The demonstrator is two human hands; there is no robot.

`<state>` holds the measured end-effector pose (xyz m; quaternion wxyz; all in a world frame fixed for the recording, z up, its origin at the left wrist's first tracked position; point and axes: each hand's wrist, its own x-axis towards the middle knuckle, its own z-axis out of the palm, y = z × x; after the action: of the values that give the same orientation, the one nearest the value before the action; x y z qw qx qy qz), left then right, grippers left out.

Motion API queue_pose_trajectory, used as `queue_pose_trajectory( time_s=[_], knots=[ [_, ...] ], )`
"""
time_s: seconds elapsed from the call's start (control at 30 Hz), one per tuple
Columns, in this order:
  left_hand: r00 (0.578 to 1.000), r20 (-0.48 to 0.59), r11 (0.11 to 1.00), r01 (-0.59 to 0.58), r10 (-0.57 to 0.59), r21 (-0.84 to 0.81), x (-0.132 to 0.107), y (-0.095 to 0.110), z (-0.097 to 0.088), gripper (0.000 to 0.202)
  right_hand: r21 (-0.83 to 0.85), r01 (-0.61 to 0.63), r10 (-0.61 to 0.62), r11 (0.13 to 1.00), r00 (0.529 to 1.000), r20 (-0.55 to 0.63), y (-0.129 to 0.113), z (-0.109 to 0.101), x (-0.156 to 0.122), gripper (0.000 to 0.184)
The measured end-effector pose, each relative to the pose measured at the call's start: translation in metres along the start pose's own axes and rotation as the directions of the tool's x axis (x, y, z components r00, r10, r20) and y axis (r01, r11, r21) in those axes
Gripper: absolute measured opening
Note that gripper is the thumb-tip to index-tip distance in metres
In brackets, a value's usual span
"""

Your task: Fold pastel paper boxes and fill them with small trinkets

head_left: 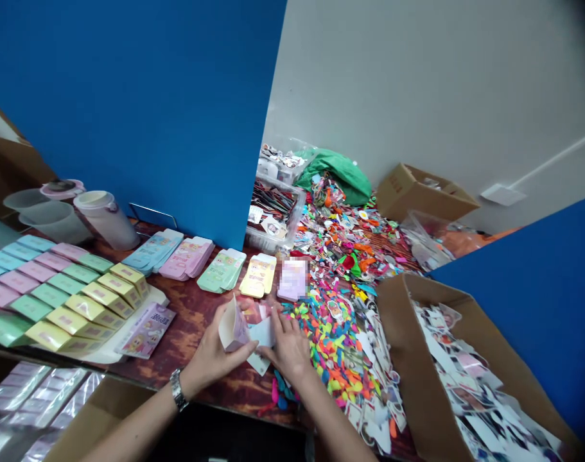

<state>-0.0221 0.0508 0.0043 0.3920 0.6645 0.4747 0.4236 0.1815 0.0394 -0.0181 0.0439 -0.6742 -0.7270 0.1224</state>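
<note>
My left hand [212, 354], with a metal watch on its wrist, is closed around a small purple paper box [230, 324] whose top gapes open. Right beside it, my right hand [291, 350] grips a pale blue card [262, 332] close to the box. A white card [258, 363] shows below the fingers; whether it is held too, I cannot tell. Behind my hands lie flat boxes in a row: blue [152, 251], pink [185, 258], green [221, 270], yellow [258, 276] and purple [292, 282].
Filled boxes [80, 314] in several colours line the left, next to a lidded jug [104, 218]. Loose colourful balloons [335, 350] and trinkets cover the right side. A cardboard box [402, 359] of cut-outs stands at right. Blue panels [142, 96] border the table.
</note>
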Motion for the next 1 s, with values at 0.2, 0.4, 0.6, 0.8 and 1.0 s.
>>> queue_pose_trajectory(
  time_s=[0.2,0.4,0.6,0.8,1.0],
  knots=[
    [0.99,0.107,0.996,0.09,-0.092,0.02,0.001,-0.006,0.0,0.072,0.313,0.044,0.006,0.949,0.988,-0.156,0.005,0.012,0.001,0.049],
    [0.973,0.211,0.996,0.094,-0.093,0.006,0.0,-0.008,-0.002,0.075,0.847,0.147,0.371,0.511,0.852,-0.371,0.009,-0.047,-0.005,0.034],
    [0.998,0.055,0.983,0.016,-0.026,0.182,0.001,-0.011,0.01,0.06,0.723,0.311,0.287,0.617,0.767,-0.574,-0.011,-0.081,-0.015,0.022],
    [0.998,-0.018,0.955,-0.057,0.065,0.291,-0.003,-0.006,0.016,0.05,0.45,0.413,-0.109,0.792,0.82,-0.562,-0.027,-0.065,-0.013,0.031],
    [0.997,-0.04,0.959,-0.048,0.062,0.28,-0.003,-0.01,0.018,0.053,0.385,0.443,-0.195,0.81,0.822,-0.536,-0.027,-0.058,-0.017,0.029]
  ],
)
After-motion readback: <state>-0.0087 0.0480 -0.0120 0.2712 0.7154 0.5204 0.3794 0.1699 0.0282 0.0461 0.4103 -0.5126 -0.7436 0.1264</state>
